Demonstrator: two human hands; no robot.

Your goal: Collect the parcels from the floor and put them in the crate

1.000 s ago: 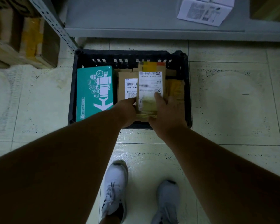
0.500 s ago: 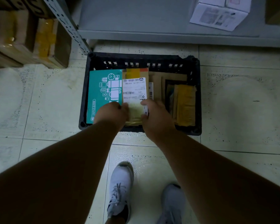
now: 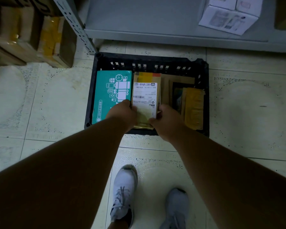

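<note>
A black plastic crate [image 3: 203, 100] stands on the tiled floor in front of me. Inside it, a teal box [image 3: 109, 93] fills the left side, and brown and yellow-taped parcels [image 3: 193, 108] lie on the right. Between them sits a brown parcel with a white shipping label [image 3: 144, 96], lying flat in the crate's middle. My left hand [image 3: 122, 111] grips its near left edge and my right hand [image 3: 165, 118] grips its near right corner.
A grey metal shelf [image 3: 155, 30] runs behind the crate, with a white box [image 3: 229, 15] on it. Stacked cardboard boxes [image 3: 31, 35] stand at the left behind a slotted upright. My two shoes [image 3: 124, 192] are on the tiles below.
Both hands have carried the labelled parcel leftward across the crate and lowered it beside the teal box. The parcels on the right are now uncovered.
</note>
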